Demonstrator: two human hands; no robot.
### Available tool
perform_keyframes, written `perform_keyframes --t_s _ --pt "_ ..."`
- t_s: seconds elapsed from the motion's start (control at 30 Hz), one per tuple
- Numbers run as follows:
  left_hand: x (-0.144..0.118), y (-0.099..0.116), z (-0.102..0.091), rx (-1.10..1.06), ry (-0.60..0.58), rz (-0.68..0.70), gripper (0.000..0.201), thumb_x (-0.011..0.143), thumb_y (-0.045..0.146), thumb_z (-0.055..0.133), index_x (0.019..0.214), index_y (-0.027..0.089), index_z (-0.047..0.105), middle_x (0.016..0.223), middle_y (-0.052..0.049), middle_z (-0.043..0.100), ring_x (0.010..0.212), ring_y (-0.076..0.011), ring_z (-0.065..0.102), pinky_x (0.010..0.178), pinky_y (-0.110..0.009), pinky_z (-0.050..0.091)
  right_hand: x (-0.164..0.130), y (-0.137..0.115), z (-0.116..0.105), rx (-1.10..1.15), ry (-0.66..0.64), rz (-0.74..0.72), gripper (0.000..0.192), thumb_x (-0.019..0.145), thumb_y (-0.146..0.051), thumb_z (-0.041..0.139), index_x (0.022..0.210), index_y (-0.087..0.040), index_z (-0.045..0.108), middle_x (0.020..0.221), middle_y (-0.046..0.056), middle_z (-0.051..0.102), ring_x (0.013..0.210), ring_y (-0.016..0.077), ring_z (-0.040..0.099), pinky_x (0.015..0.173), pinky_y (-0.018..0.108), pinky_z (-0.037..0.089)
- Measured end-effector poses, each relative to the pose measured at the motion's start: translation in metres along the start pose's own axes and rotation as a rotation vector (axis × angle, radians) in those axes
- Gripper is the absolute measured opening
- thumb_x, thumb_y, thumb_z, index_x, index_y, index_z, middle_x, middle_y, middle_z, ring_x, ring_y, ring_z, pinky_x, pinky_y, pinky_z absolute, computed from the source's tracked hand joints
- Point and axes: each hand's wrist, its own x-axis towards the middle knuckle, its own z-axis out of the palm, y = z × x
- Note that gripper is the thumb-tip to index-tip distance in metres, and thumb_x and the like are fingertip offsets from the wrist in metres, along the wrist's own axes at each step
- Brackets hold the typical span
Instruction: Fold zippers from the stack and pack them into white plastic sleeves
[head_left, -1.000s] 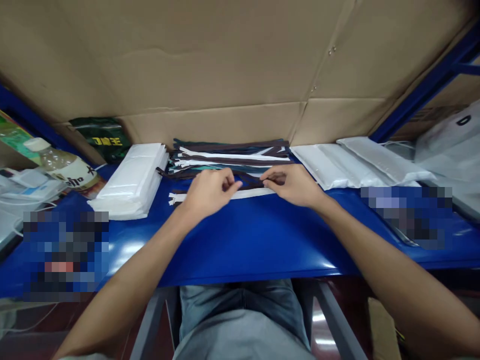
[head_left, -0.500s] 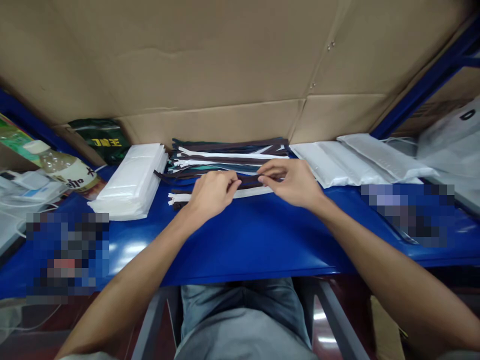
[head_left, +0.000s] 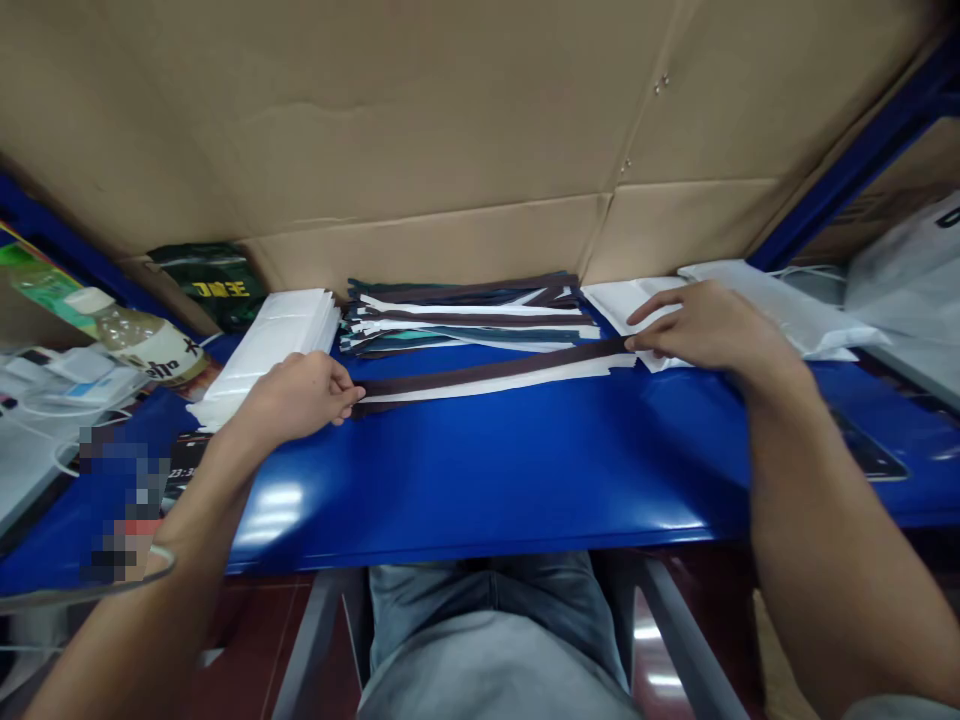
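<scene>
A dark brown zipper is stretched out between my two hands, just over the blue tabletop. My left hand pinches its left end, and my right hand pinches the right end between thumb and finger. Right below it lies a white zipper, partly covered, with another brown edge showing at its left end. Behind these is a pile of zippers in brown, white, dark blue and green, laid lengthwise.
White plastic packets are stacked at left; more white packets lie at right, partly behind my right hand. A drink bottle and a dark green bag stand at back left. Cardboard walls the back. A phone lies at right.
My hands have moved apart, left hand to the left and right hand to the right. The brown zipper, bunched near the middle before, is now drawn out straight above the white one.
</scene>
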Motion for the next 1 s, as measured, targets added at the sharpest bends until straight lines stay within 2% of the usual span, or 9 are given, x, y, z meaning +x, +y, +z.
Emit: perform_keyframes --t_s 0.2,0.3,0.37,0.43,0.53,0.6,0.7,0.8,1.0 --pt "0.009 -0.010 -0.003 0.113 -0.031 -0.117 0.046 0.096 0.062 0.069 0.071 0.026 0.080 0.067 -0.007 0.076 0.061 -0.0242 0.069 0.072 -0.043 0.051 -0.001 -0.007 0.005 -0.033 -0.159 0.033 0.033 0.074 -0.048 0.096 0.094 -0.024 0.083 0.073 0.008 0.077 0.066 0.0258 0.073 0.060 0.040 0.054" --pt "0.006 -0.003 0.000 0.214 0.129 -0.114 0.050 0.096 0.066 0.070 0.067 0.026 0.075 0.061 -0.008 0.070 0.059 -0.0257 0.065 0.068 -0.043 0.049 -0.001 -0.006 0.006 -0.155 -0.095 0.005 0.039 0.075 -0.052 0.099 0.094 -0.021 0.083 0.075 0.010 0.078 0.067 0.0255 0.072 0.063 0.040 0.052" --pt "0.002 0.012 0.008 0.212 0.276 -0.044 0.046 0.098 0.064 0.071 0.073 0.025 0.076 0.065 -0.008 0.071 0.062 -0.0260 0.066 0.067 -0.041 0.049 -0.002 -0.010 0.013 -0.217 0.027 -0.152 0.039 0.079 -0.054 0.097 0.095 -0.021 0.084 0.083 0.012 0.080 0.070 0.0254 0.072 0.069 0.042 0.053" --pt "0.000 0.033 0.021 0.140 0.345 0.118 0.032 0.102 0.054 0.072 0.094 0.024 0.080 0.083 -0.008 0.080 0.073 -0.0261 0.073 0.073 -0.040 0.054 -0.005 -0.019 0.028 -0.186 0.090 -0.428 0.033 0.091 -0.052 0.089 0.104 -0.022 0.086 0.101 0.012 0.084 0.084 0.0279 0.076 0.081 0.044 0.058" --pt "0.004 0.069 0.046 0.141 0.299 0.441 0.034 0.107 0.034 0.069 0.137 0.021 0.076 0.133 -0.013 0.080 0.115 -0.0297 0.077 0.097 -0.041 0.060 -0.014 -0.040 0.064 -0.079 -0.074 -0.838 0.028 0.107 -0.040 0.072 0.129 -0.027 0.084 0.137 0.008 0.081 0.128 0.0317 0.075 0.115 0.051 0.057" --pt "0.010 0.088 0.062 0.258 0.253 0.587 0.043 0.108 0.024 0.066 0.150 0.019 0.070 0.150 -0.016 0.072 0.135 -0.0330 0.069 0.109 -0.045 0.058 -0.020 -0.054 0.090 -0.072 -0.181 -0.963 0.034 0.111 -0.033 0.066 0.142 -0.028 0.080 0.150 0.006 0.075 0.145 0.0316 0.067 0.125 0.053 0.051" --pt "0.021 0.102 0.077 0.416 0.203 0.653 0.044 0.108 0.011 0.061 0.150 0.016 0.070 0.150 -0.019 0.071 0.135 -0.0348 0.068 0.107 -0.046 0.059 -0.023 -0.065 0.119 -0.082 -0.211 -1.000 0.036 0.112 -0.029 0.063 0.144 -0.026 0.080 0.150 0.009 0.075 0.142 0.0327 0.069 0.123 0.054 0.053" --pt "0.031 0.103 0.081 0.469 0.152 0.639 0.049 0.105 0.001 0.057 0.149 0.018 0.070 0.146 -0.017 0.074 0.129 -0.0325 0.070 0.098 -0.042 0.062 -0.018 -0.065 0.131 -0.066 -0.201 -0.998 0.032 0.112 -0.025 0.061 0.134 -0.025 0.085 0.137 0.010 0.082 0.129 0.0315 0.076 0.115 0.052 0.058" --pt "0.050 0.113 0.078 0.398 0.077 0.565 0.039 0.113 0.020 0.061 0.152 0.016 0.068 0.138 -0.019 0.074 0.125 -0.0357 0.072 0.089 -0.041 0.063 -0.012 -0.066 0.134 -0.138 -0.149 -1.000 0.029 0.108 -0.015 0.058 0.113 -0.022 0.086 0.111 0.010 0.084 0.106 0.0283 0.076 0.099 0.044 0.058"
